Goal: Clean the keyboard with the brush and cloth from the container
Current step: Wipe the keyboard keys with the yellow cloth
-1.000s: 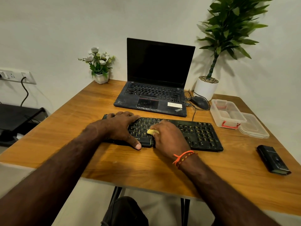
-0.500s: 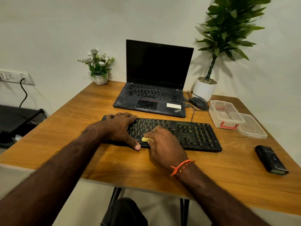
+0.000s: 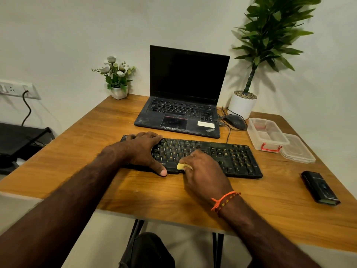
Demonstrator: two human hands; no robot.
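A person's left hand (image 3: 144, 149) lies flat, bracing the keyboard (image 3: 228, 157) on the desk (image 3: 96, 136), while the right hand (image 3: 202, 169) pinches a yellow cloth (image 3: 182, 166) at its front edge. Wiping appears underway; remaining keys rightward likely come next.

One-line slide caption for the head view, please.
Left hand steadies the black keyboard while the right hand wipes its front edge with a yellow cloth.
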